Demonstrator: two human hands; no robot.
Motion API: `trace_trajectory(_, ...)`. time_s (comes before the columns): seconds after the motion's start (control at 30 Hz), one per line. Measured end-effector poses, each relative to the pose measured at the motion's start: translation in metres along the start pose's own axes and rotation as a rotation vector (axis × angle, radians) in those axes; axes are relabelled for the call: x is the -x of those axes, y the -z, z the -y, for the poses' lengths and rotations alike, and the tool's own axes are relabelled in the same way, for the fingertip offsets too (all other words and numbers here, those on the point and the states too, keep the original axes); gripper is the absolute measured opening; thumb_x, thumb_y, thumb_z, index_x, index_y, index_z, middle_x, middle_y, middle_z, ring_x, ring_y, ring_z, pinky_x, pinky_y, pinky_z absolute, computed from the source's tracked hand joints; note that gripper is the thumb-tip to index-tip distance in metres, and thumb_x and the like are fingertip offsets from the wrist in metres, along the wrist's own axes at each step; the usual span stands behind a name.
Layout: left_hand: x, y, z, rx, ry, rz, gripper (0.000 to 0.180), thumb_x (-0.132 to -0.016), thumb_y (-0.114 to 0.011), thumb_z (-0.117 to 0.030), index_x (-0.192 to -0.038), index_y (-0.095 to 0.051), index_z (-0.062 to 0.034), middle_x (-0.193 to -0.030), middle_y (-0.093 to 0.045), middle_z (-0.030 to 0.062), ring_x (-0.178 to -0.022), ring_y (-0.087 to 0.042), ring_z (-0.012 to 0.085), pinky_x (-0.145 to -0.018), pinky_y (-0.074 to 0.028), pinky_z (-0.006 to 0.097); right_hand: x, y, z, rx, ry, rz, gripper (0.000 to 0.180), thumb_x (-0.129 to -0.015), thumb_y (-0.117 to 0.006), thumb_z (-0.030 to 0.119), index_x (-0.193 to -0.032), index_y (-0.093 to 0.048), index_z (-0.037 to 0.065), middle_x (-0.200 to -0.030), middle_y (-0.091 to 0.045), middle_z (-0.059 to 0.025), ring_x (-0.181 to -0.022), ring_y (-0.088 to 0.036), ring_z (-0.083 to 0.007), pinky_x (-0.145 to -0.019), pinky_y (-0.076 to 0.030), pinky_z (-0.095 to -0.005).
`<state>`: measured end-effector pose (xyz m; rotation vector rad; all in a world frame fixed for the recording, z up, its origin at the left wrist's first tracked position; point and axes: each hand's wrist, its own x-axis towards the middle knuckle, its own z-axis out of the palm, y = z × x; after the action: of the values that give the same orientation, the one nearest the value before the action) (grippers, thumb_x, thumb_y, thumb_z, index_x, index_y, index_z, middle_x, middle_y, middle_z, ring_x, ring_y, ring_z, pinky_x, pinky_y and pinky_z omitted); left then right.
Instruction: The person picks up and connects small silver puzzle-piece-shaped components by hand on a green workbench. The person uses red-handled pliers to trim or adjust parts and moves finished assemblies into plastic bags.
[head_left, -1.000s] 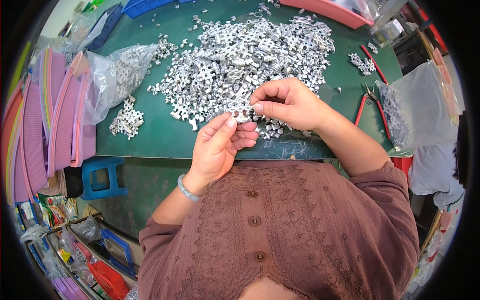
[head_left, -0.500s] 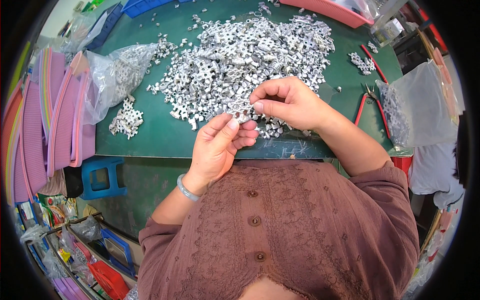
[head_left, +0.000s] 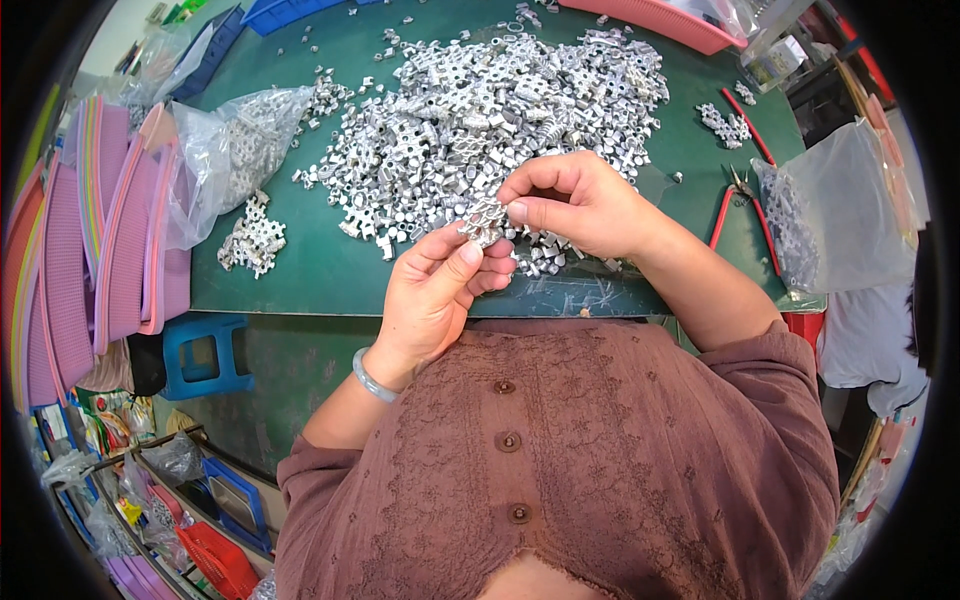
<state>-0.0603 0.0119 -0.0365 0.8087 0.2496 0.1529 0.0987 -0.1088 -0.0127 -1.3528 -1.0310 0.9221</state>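
Between both hands is a small silver openwork metal piece (head_left: 484, 221), tilted and held just above the near edge of the pile. My left hand (head_left: 440, 285) grips its lower side, thumb on top and fingers curled below. My right hand (head_left: 585, 208) pinches its upper right edge between thumb and forefinger. Beyond and beneath them spreads a large heap of small silver metal parts (head_left: 500, 110). A separate cluster of openwork silver pieces (head_left: 254, 238) lies on the green table (head_left: 330, 285) to the left.
Red-handled pliers (head_left: 745, 200) lie at the right beside a clear bag of silver parts (head_left: 800, 220). Another filled bag (head_left: 262, 135) sits at the left, near stacked purple baskets (head_left: 125, 220). A pink tray (head_left: 655, 25) and blue trays (head_left: 290, 12) line the far edge. A blue stool (head_left: 205, 357) stands below.
The silver piece has been turned and tilted between my fingers, so it shows a different face. Both hands stay in nearly the same place.
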Motion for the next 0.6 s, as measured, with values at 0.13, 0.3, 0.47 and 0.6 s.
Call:
trace_trajectory(0.13,-0.0008,0.0016,0.0018,0.001,-0.074,-0.025,0.023,-0.084,-0.052,-0.003,-0.107,-0.052,0.0000,-0.093,-0.060,0.0128,-0.082,-0.060,0.0192,-0.073,-0.050,0.029,-0.0005,-0.0026,-0.0017,-0.021,0.029,-0.067,0.016,-0.081,-0.056,0.007,-0.096,-0.057,0.000,-0.076,-0.058,-0.0004,-0.067,-0.051,-0.0046,-0.060,-0.042,-0.0188)
trace_trajectory(0.3,-0.0029,-0.0023,-0.0010,-0.429,-0.342,-0.170,0.030,-0.077,-0.058,0.004,-0.106,-0.051,0.0026,-0.092,-0.057,0.0073,-0.080,-0.056,0.0115,-0.071,-0.047,0.023,0.0013,-0.0027,0.0073,-0.189,-0.071,-0.010,0.017,-0.083,-0.055,0.011,-0.096,-0.055,0.001,-0.076,-0.059,-0.0029,-0.064,-0.054,-0.0072,-0.058,-0.044,-0.0199)
trace_trajectory(0.47,-0.0045,-0.0034,0.0003,-0.677,-0.525,-0.145,0.033,-0.075,-0.060,0.007,-0.105,-0.049,0.0033,-0.090,-0.056,0.0061,-0.079,-0.052,0.0102,-0.070,-0.043,0.021,0.0005,-0.0025,0.0053,-0.209,-0.114,0.035,0.014,-0.084,-0.055,0.014,-0.090,-0.055,0.002,-0.073,-0.060,-0.0039,-0.061,-0.054,-0.0078,-0.056,-0.044,-0.0199)
trace_trajectory(0.6,-0.0065,-0.0013,0.0010,-0.804,-0.610,-0.132,0.036,-0.073,-0.061,0.007,-0.106,-0.047,0.0031,-0.090,-0.056,0.0066,-0.079,-0.052,0.0101,-0.069,-0.042,0.021,0.0002,-0.0022,0.0034,-0.206,-0.087,0.028,0.014,-0.084,-0.054,0.015,-0.089,-0.055,0.002,-0.073,-0.060,-0.0037,-0.061,-0.054,-0.0076,-0.056,-0.044,-0.0204)
